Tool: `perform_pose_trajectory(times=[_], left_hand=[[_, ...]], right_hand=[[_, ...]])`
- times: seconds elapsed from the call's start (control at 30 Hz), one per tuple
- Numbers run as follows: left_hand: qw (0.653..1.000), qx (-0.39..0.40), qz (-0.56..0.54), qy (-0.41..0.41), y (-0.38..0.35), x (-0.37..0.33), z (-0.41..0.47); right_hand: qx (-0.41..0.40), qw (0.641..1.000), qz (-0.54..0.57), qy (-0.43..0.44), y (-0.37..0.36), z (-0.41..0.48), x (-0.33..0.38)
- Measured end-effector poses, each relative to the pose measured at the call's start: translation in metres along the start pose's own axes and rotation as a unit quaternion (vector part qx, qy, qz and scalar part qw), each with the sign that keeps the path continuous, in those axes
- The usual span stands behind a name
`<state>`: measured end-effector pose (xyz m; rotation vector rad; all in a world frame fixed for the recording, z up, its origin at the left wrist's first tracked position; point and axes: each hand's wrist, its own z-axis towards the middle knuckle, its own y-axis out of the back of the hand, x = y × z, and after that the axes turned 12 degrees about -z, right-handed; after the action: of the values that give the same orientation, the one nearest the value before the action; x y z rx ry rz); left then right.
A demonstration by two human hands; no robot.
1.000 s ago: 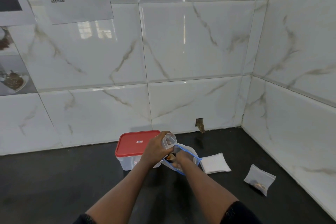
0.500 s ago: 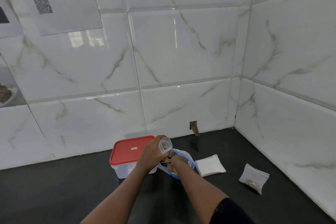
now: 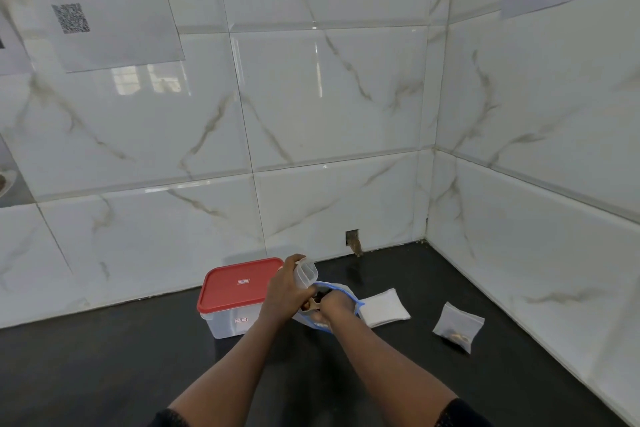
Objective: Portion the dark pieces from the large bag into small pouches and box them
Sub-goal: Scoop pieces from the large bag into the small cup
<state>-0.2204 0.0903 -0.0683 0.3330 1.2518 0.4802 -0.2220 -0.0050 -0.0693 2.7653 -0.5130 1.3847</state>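
Dark surface [image 3: 104, 374], marble-tiled walls [image 3: 329, 114]. Beside the red-lidded box [image 3: 239, 288], left hand [image 3: 284, 295] fingers grip a small pouch [image 3: 306, 274]; right hand [image 3: 336, 310] fingers, in the large bag [image 3: 343, 288], cannot be read.

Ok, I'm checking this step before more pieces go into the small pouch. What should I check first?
1. Pouch mouth open: ok. The left hand grips the pouch with its mouth up and spread.
2. Bag open: ok. The blue rim of the bag gapes around the right hand.
3. Pieces in the right hand: cannot tell, as the bag hides what it grasps.
4. Box ready: not ok. The red lid is on the box.
5. Spare pouches near: ok. A white stack lies right of the bag.
6. Filled pouch boxed: not ok, it lies on the counter.
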Motion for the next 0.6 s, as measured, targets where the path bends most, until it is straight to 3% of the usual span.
perform_pose_trajectory(times=[0.13,0.2,0.3,0.47,0.6], left_hand=[[1.0,-0.014,0.009,0.003,-0.003,-0.001,0.001],[1.0,-0.005,0.011,0.005,-0.004,-0.002,-0.001],[0.999,0.019,0.028,0.002,-0.006,0.001,-0.006],[0.998,0.042,0.04,-0.011,-0.007,0.012,-0.016],[0.997,0.05,0.049,-0.028,-0.006,0.016,-0.02]], right_hand=[[0.009,0.992,0.125,-0.014,0.013,-0.015,0.001],[0.011,0.994,0.108,0.012,0.017,-0.012,-0.004],[-0.05,0.996,0.054,0.045,0.02,-0.007,-0.01],[-0.04,0.994,-0.045,0.088,0.028,-0.014,-0.018],[-0.056,0.997,-0.004,0.051,0.032,-0.025,-0.022]])
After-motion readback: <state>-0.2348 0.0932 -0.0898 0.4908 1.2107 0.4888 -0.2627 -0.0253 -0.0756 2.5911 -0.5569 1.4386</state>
